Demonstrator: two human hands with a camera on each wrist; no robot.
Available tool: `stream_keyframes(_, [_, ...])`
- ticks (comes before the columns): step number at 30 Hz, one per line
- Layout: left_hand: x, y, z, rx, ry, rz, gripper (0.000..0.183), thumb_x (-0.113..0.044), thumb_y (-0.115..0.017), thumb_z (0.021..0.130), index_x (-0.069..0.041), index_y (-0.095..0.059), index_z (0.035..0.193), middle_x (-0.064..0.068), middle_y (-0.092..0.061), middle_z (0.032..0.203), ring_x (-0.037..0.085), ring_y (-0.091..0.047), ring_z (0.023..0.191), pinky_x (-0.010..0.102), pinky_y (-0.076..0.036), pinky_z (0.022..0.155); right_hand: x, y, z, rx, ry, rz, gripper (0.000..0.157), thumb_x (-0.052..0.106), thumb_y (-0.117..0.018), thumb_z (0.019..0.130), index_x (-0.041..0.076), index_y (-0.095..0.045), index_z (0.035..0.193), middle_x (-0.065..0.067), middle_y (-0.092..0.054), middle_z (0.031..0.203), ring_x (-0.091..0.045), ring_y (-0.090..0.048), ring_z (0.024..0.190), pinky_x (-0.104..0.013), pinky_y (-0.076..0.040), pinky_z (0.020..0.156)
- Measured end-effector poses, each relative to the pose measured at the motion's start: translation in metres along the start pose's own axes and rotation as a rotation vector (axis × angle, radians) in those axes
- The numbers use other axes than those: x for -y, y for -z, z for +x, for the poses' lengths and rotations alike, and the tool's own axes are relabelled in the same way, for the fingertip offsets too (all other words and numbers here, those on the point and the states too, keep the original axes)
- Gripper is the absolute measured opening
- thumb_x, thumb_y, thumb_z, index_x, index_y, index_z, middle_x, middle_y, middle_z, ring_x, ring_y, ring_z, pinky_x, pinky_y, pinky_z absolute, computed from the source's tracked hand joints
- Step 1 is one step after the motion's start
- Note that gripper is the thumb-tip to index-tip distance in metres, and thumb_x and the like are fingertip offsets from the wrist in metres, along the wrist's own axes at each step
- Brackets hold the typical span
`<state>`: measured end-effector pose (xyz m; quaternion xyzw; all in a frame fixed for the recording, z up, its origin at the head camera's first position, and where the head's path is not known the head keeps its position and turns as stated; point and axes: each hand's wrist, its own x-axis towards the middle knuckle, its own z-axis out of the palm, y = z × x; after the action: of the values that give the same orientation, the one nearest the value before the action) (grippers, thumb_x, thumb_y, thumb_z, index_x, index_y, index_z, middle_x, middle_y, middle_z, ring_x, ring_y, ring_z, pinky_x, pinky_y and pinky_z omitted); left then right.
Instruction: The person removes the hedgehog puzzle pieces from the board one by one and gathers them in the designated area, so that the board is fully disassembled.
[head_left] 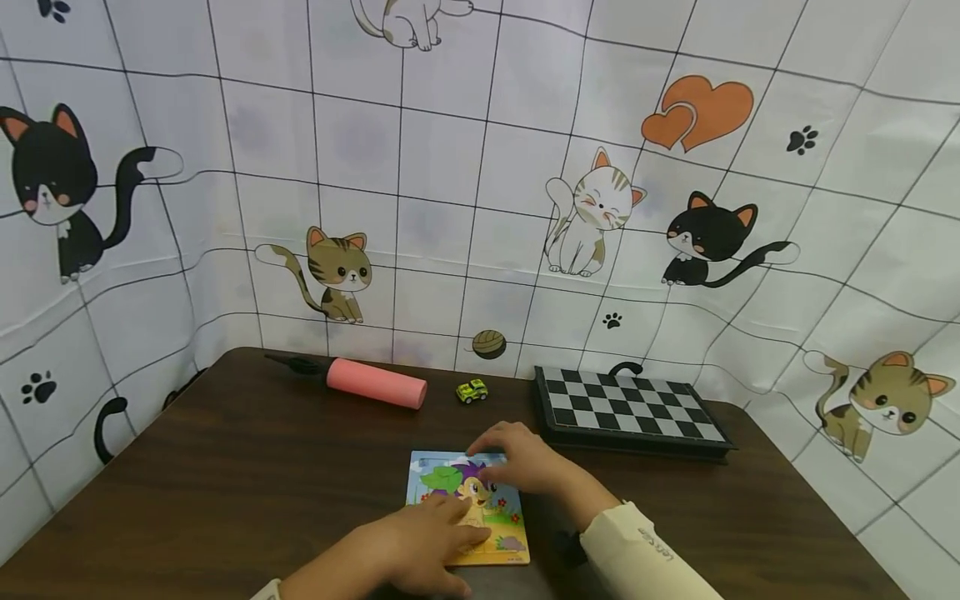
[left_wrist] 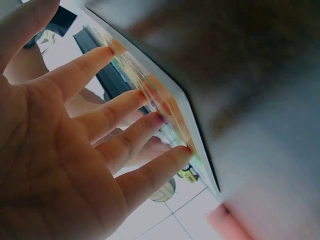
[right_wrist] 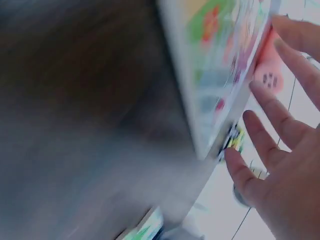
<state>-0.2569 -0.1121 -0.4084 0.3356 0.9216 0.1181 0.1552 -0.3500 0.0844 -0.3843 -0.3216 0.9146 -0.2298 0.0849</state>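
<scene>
A square picture puzzle board (head_left: 512, 525) with a purple-haired cartoon figure lies flat on the dark wooden table (head_left: 247, 475). My left hand (head_left: 416, 542) spreads over its lower left part, covering that corner. In the left wrist view, the straight fingers of the left hand (left_wrist: 75, 145) reach the printed face of the board (left_wrist: 150, 87), fingertips right at it. Over the upper right edge hovers my right hand (head_left: 525, 462), fingers apart and slightly bent. Seen from the right wrist, the right hand (right_wrist: 285, 155) has nothing between its fingers, beside the board (right_wrist: 210, 65).
Behind the right hand stands a black-and-white checkered board case (head_left: 630, 408). A small yellow-green toy car (head_left: 472, 391) sits beyond the puzzle. To its left lies a pink cylinder (head_left: 377, 384) with a dark pointed end. A cat-print wall covering (head_left: 435, 225) rises behind the table.
</scene>
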Motion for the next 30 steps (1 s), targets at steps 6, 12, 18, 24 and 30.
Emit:
stream_keyframes(6, [-0.009, 0.005, -0.001, 0.010, -0.013, 0.075, 0.062, -0.059, -0.063, 0.090, -0.039, -0.047, 0.147, 0.001, -0.040, 0.152, 0.032, -0.037, 0.141, 0.056, -0.039, 0.108, 0.020, -0.007, 0.016, 0.150, 0.009, -0.161, 0.038, 0.026, -0.076, 0.084, 0.036, -0.070, 0.120, -0.005, -0.047, 0.144, -0.032, -0.037, 0.133, -0.064, -0.030, 0.106])
stream_keyframes(12, [0.002, -0.005, 0.006, 0.006, -0.019, 0.074, 0.062, -0.063, -0.060, 0.089, -0.043, -0.046, 0.146, -0.003, -0.039, 0.151, 0.030, -0.037, 0.140, 0.055, -0.042, 0.105, 0.027, -0.004, 0.026, 0.216, -0.014, -0.230, 0.039, 0.029, -0.080, 0.080, 0.043, -0.069, 0.115, -0.006, -0.037, 0.153, -0.034, -0.030, 0.139, -0.063, -0.027, 0.109])
stream_keyframes(18, [0.030, -0.032, 0.022, -0.024, -0.076, 0.083, 0.066, -0.075, -0.050, 0.087, -0.050, -0.038, 0.147, -0.004, -0.035, 0.154, 0.030, -0.036, 0.141, 0.057, -0.045, 0.100, 0.030, -0.003, 0.031, 0.228, -0.006, -0.236, 0.036, 0.028, -0.083, 0.080, 0.044, -0.067, 0.108, -0.003, -0.042, 0.149, -0.032, -0.031, 0.138, -0.060, -0.027, 0.110])
stream_keyframes(24, [0.016, -0.018, 0.014, 0.004, -0.034, 0.077, 0.065, -0.070, -0.055, 0.088, -0.045, -0.042, 0.147, -0.003, -0.033, 0.157, 0.029, -0.034, 0.142, 0.055, -0.043, 0.104, 0.031, -0.006, 0.030, 0.167, 0.058, -0.203, 0.032, 0.025, -0.084, 0.080, 0.037, -0.067, 0.104, 0.004, -0.056, 0.131, -0.025, -0.042, 0.128, -0.058, -0.031, 0.107])
stream_keyframes(30, [0.002, -0.002, 0.003, 0.027, -0.024, 0.053, 0.062, -0.065, -0.057, 0.091, -0.041, -0.045, 0.147, -0.002, -0.034, 0.156, 0.026, -0.033, 0.143, 0.052, -0.040, 0.107, 0.026, -0.008, 0.030, 0.111, 0.097, -0.041, 0.014, 0.017, -0.063, 0.097, 0.026, -0.071, 0.103, 0.013, -0.065, 0.106, -0.010, -0.056, 0.098, -0.041, -0.048, 0.094])
